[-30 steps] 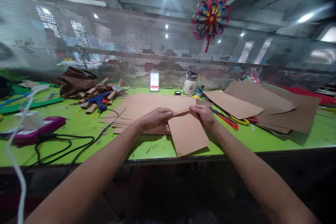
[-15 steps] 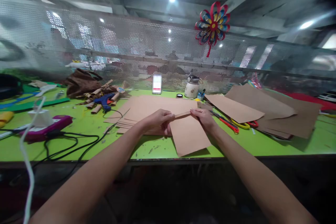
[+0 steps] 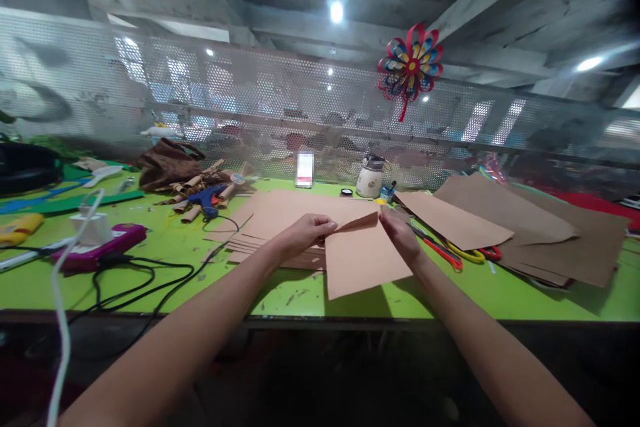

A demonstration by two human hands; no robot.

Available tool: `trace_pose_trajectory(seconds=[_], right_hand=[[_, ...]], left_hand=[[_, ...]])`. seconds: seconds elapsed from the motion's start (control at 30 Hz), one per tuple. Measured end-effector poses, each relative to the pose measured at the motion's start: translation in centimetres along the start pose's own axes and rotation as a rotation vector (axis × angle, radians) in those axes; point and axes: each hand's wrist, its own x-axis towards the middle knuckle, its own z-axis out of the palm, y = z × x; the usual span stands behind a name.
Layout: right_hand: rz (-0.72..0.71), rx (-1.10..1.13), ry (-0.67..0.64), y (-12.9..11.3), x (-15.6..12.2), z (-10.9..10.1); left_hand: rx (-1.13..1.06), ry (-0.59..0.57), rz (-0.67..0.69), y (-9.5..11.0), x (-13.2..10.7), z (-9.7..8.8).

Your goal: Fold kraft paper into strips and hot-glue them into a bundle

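Note:
A small sheet of brown kraft paper (image 3: pixel 367 263) is raised and tilted over the front of the table, its far edge folded into a flap (image 3: pixel 360 220). My left hand (image 3: pixel 316 230) pinches the sheet's far left corner between thumb and fingers. At the far right corner, my right hand (image 3: pixel 401 233) is closed against the paper's edge; its fingertips are partly hidden. Behind and left of the sheet lies a stack of larger brown paper (image 3: pixel 290 207), partly covered by my left hand and forearm.
Scissors with red handles (image 3: pixel 450 257) lie right of my right hand, beside large brown sheets (image 3: pixel 500 207). A bottle (image 3: pixel 370 177) and a phone (image 3: pixel 304 170) stand behind. At left are a blue glue gun (image 3: pixel 206 200), paper rolls, a purple power strip (image 3: pixel 107 247) and loose cables.
The narrow fold at the sheet's far edge has opened into a wider raised flap. My right hand has shifted from atop the fold to the right edge. The head view has tilted slightly up.

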Motion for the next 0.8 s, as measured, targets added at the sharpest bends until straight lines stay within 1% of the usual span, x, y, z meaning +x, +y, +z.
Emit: trace_pose_trajectory(seconds=[0.07,0.13,0.23,0.33,0.43,0.53,0.6,0.67,0.73,0.8], right_hand=[[-0.008,0.065,-0.06,-0.5,-0.2,0.0],[0.036,0.136,-0.188,-0.7,-0.5,0.2],[0.082,0.15,-0.379,-0.6,-0.9,0.6],[0.048,0.076,-0.453,-0.7,-1.1,1.0],[-0.025,0.033,-0.495,-0.7,-1.2,1.2],[-0.084,0.063,-0.478,-0.7,-1.5,1.3],[-0.057,0.083,-0.486,-0.6,-1.7,1.4],[-0.006,0.086,-0.493,-0.5,-1.7,1.4],[-0.012,0.088,-0.41,-0.4,-1.5,1.2],[-0.04,0.119,-0.284,-0.3,-1.1,0.7]], left_hand=[[-0.15,-0.039,-0.02,0.1,-0.2,0.5],[-0.297,-0.095,-0.051,0.3,-0.4,1.2],[-0.453,-0.208,-0.132,0.4,-0.9,2.3],[-0.498,-0.281,-0.148,0.1,-1.2,3.2],[-0.472,-0.325,-0.131,-0.6,-1.1,3.5],[-0.387,-0.346,-0.147,-1.2,-0.6,3.6],[-0.346,-0.359,-0.137,-1.5,-0.3,3.6],[-0.352,-0.414,-0.098,-1.6,-0.2,3.7],[-0.38,-0.454,-0.062,-1.7,-0.3,3.5],[-0.386,-0.422,-0.082,-1.5,-0.4,3.0]])
